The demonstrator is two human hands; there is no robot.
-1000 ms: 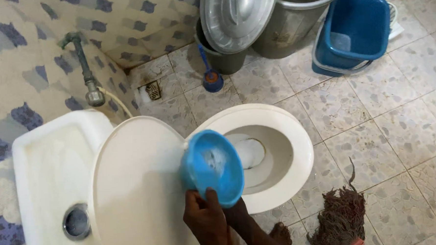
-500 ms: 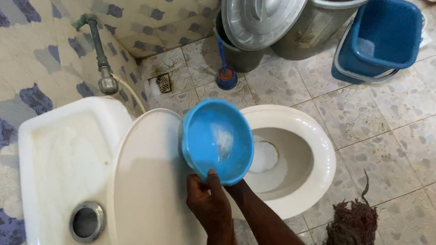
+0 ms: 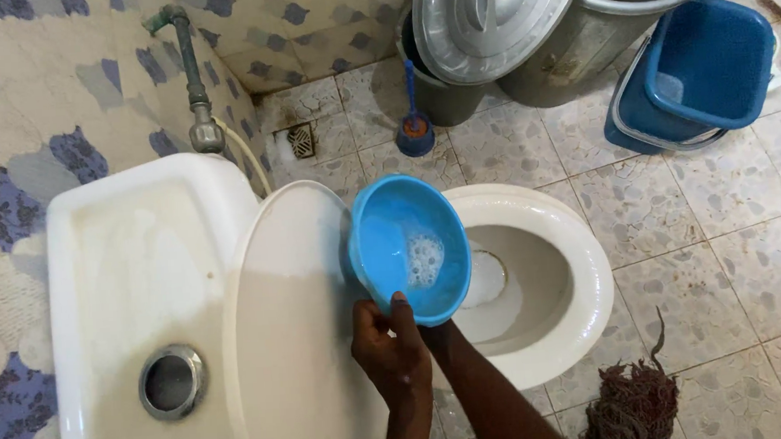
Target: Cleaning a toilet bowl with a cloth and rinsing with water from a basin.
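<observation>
My left hand (image 3: 392,347) grips the near rim of a blue plastic bowl (image 3: 409,245), thumb inside. The bowl is tilted over the back of the white toilet bowl (image 3: 577,264) and holds a little foamy water. My right forearm (image 3: 472,383) reaches up under the blue bowl, and that hand is hidden behind it. The raised toilet lid (image 3: 290,320) stands just left of the blue bowl. Left of the lid is the white cistern (image 3: 139,283) with its round metal flush button (image 3: 171,383).
A brown mop head (image 3: 631,406) lies on the tiled floor at bottom right. At the back stand a blue bucket (image 3: 709,65), a metal bin (image 3: 593,26), a leaning metal lid (image 3: 487,22) and a blue toilet brush (image 3: 414,126). A pipe valve (image 3: 204,131) juts from the left wall.
The blue bowl has tipped back from a steep pouring tilt to face more upward, with foam settling in its bottom. The view has shifted slightly to the left.
</observation>
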